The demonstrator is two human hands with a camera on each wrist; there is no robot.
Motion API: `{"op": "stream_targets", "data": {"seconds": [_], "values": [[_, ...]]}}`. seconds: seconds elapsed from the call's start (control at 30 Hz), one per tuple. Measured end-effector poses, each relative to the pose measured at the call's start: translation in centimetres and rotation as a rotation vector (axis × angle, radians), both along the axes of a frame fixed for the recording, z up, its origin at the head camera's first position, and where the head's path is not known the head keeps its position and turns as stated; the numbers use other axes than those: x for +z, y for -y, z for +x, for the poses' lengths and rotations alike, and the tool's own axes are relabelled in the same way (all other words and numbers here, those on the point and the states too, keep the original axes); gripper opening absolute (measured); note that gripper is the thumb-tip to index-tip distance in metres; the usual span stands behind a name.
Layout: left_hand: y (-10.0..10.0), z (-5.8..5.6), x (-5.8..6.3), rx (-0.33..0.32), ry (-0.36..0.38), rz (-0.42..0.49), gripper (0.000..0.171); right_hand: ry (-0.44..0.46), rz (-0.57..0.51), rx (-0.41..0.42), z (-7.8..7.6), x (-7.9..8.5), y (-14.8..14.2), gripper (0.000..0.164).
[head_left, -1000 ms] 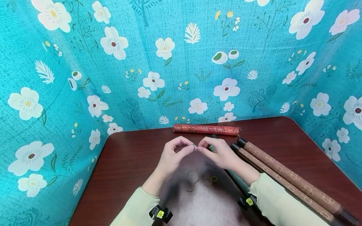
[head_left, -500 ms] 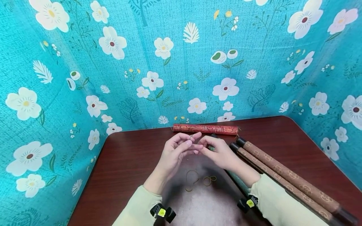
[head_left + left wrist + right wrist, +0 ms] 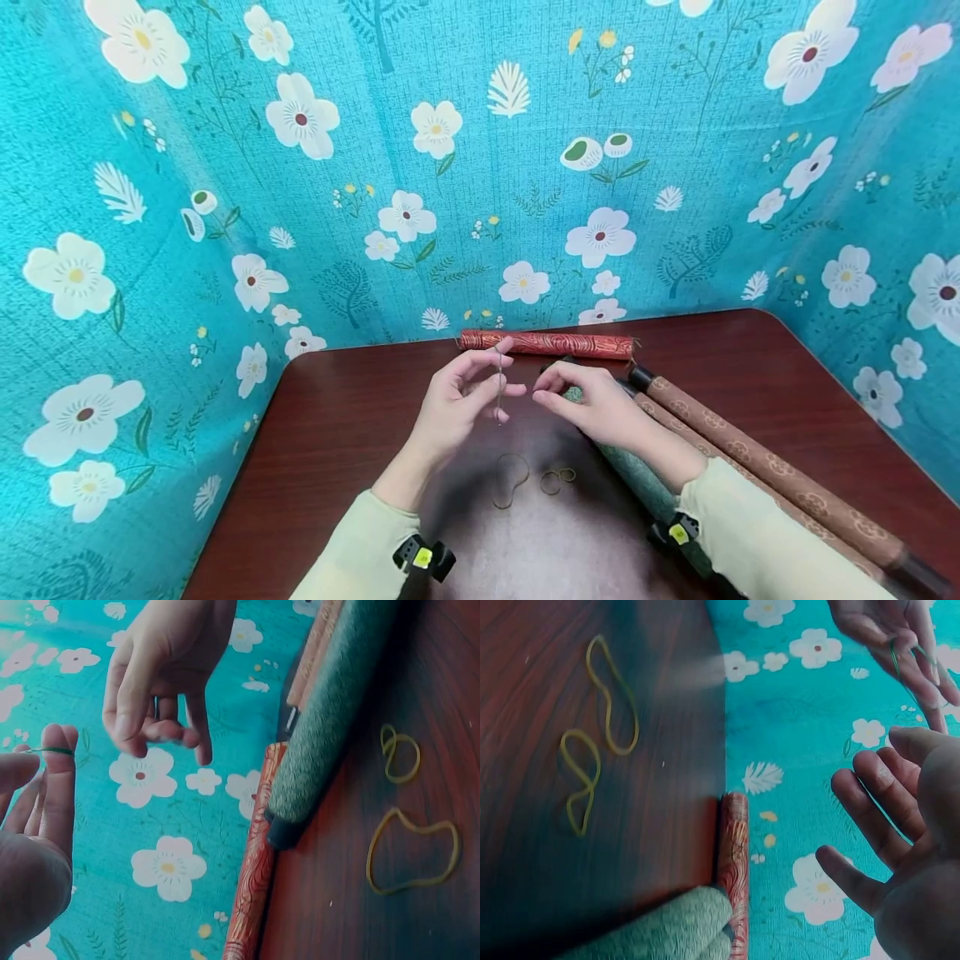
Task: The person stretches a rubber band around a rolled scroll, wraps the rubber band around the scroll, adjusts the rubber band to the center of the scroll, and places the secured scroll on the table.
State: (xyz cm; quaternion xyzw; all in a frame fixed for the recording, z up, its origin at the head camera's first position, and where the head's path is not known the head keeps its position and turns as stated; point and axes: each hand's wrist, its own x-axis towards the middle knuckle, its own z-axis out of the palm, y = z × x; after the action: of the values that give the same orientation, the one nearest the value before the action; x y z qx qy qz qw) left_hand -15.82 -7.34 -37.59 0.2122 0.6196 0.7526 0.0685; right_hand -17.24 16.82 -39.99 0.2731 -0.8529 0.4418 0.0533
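Note:
My left hand (image 3: 453, 400) is raised over the table, its thumb pinching a thin green rubber band (image 3: 58, 751) that also passes round a fingertip. In the head view the band looks like a narrow dark line running down past the thumb, and the other fingers are spread. A short gap to the right, my right hand (image 3: 603, 408) hovers with loosely bent fingers and nothing visible in them. Below the hands, two yellow rubber bands lie on the table: a long wavy loop (image 3: 456, 851) and one twisted into a figure eight (image 3: 418, 759).
A green scroll (image 3: 330, 720) with a black end cap lies under my right arm. Two brown patterned scrolls (image 3: 757, 458) lie farther right. Along the back edge of the dark red table (image 3: 337, 425) is a red patterned roll (image 3: 547, 343). Blue flowered cloth (image 3: 480, 192) hangs around the table.
One second ago both hands' fingertips met at the strand. The right hand has since drawn away to the right, while the left hand's fingers have spread with the green rubber band on them.

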Motion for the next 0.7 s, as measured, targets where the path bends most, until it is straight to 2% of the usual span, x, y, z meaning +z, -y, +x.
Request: {"op": "stream_targets", "data": {"seconds": [0.17,0.37,0.7], "values": [[0.7,-0.2,-0.3,0.007,-0.002,-0.072,0.036,0.001,0.078,-0.001,-0.8,-0.2,-1.0,0.007],[1.3,-0.2,-0.6,-0.010,0.037,-0.147,0.049,-0.050,0.214,0.005,-2.2,-0.1,-2.3,0.022],[1.9,-0.5,-1.2,0.002,0.066,-0.170,0.059,-0.101,0.484,0.009,-6.4,1.2,-2.9,0.047]]}}
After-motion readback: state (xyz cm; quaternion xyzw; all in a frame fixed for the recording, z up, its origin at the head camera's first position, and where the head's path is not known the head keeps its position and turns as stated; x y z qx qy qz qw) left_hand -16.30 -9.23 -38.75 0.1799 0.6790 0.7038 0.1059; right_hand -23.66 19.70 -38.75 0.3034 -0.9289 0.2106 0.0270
